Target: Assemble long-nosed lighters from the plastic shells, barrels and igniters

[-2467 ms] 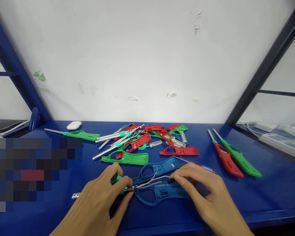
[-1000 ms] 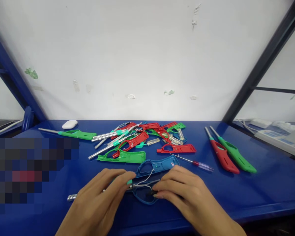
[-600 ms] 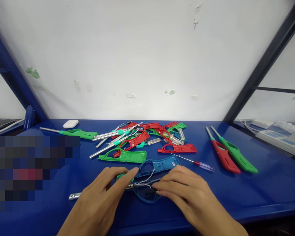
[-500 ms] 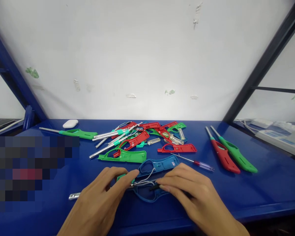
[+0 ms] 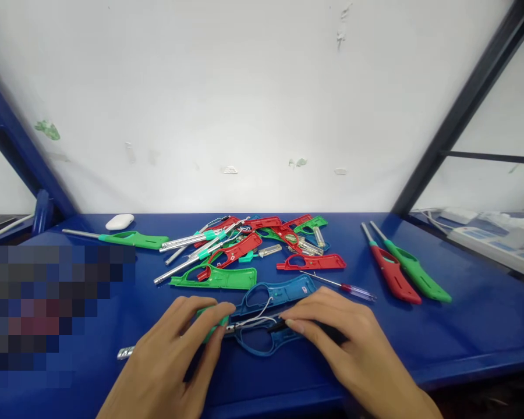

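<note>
My left hand (image 5: 174, 355) is closed around the teal collar (image 5: 205, 326) of a metal lighter nozzle (image 5: 125, 352), whose tube pokes out to the left. Thin white wires (image 5: 251, 321) run from the nozzle toward my right hand (image 5: 347, 331). The right thumb and fingertips are pinched together near the wire ends and a small black part (image 5: 277, 327); what exactly lies between them is hidden. Beneath both hands is a blue lighter shell half (image 5: 257, 351), partly covered. Just beyond it lies another blue shell half (image 5: 286, 290), hollow side up.
Red and green shell halves (image 5: 233, 279), metal nozzles (image 5: 174, 273) and clear fuel tanks (image 5: 269, 251) are heaped beyond my hands. A screwdriver (image 5: 358, 292) lies right of them. Assembled lighters (image 5: 397, 276) rest at right, with a green one (image 5: 135, 240) and a white case (image 5: 119, 222) at left.
My left hand and the nozzle have shifted slightly left. The right fingertips have moved a little, uncovering more of the black part. The whole view has drifted slightly.
</note>
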Demonstrator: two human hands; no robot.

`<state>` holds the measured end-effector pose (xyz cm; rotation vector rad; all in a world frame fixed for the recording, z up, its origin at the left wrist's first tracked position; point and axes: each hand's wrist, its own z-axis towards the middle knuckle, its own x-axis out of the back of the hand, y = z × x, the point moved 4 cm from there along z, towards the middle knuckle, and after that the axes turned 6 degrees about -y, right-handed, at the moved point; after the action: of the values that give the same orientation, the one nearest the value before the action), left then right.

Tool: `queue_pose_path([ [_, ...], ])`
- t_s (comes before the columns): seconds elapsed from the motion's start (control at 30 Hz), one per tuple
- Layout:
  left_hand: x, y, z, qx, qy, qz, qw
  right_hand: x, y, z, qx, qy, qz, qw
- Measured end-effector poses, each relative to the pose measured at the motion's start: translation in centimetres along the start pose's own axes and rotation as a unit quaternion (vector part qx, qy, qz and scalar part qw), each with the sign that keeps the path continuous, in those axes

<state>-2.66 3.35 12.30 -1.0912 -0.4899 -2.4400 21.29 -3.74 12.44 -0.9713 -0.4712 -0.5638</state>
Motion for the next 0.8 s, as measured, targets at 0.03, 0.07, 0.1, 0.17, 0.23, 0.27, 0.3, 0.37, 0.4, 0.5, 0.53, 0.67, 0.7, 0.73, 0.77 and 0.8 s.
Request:
queue_pose_path([
  [0.03,-0.1,-0.2,0.1,0.004,0.001,0.008,1.0,0.1,0.0,0.0,-0.005,0.005,0.002,1.0],
  [0.07,-0.2,-0.4,0.1,0.008,0.001,0.019,1.0,0.1,0.0,0.0,-0.01,0.01,0.003,1.0],
  [0.1,-0.4,-0.7,0.1,0.012,-0.004,0.032,0.999,0.2,0.0,0.0,-0.014,0.014,0.003,1.0],
  [0.17,-0.7,-1.0,0.1,0.013,-0.015,0.054,0.998,0.2,0.0,0.0,-0.019,0.017,0.004,1.0],
  [0.23,-0.8,-1.0,-0.1,0.007,-0.02,0.062,0.998,0.2,0.1,0.1,-0.02,0.015,0.009,1.0],
  [0.27,-0.7,-0.9,-0.1,0.003,-0.017,0.061,0.998,0.2,0.1,0.1,-0.02,0.014,0.011,1.0],
  [0.3,-0.7,-0.6,0.0,-0.002,-0.013,0.058,0.998,0.2,0.1,0.1,-0.019,0.014,0.014,1.0],
  [0.37,-0.8,0.6,0.2,-0.021,-0.009,0.046,0.999,0.2,0.1,0.1,-0.019,0.014,0.019,1.0],
  [0.4,-0.9,1.3,0.5,-0.036,-0.015,0.036,0.999,0.2,0.1,0.1,-0.02,0.014,0.021,0.999],
  [0.5,-1.9,3.7,1.7,-0.086,-0.046,0.027,0.995,0.1,0.1,0.1,-0.02,0.012,0.028,0.999],
  [0.53,-2.3,4.1,2.2,-0.085,-0.052,0.012,0.995,0.1,0.1,0.1,-0.02,0.012,0.032,0.999],
  [0.67,-3.5,4.7,3.4,-0.087,-0.07,-0.03,0.993,0.2,0.2,-0.1,-0.035,0.013,0.046,0.998],
  [0.7,-3.7,4.5,3.4,-0.086,-0.067,-0.035,0.993,0.2,0.3,-0.1,-0.041,0.013,0.048,0.998],
  [0.73,-3.8,4.4,3.3,-0.084,-0.066,-0.039,0.994,0.2,0.3,-0.1,-0.046,0.014,0.049,0.998],
  [0.77,-3.8,4.3,3.2,-0.081,-0.064,-0.043,0.994,0.3,0.3,-0.1,-0.049,0.017,0.049,0.997],
  [0.8,-3.8,4.1,3.1,-0.079,-0.062,-0.047,0.994,0.4,0.3,-0.1,-0.051,0.022,0.046,0.997],
])
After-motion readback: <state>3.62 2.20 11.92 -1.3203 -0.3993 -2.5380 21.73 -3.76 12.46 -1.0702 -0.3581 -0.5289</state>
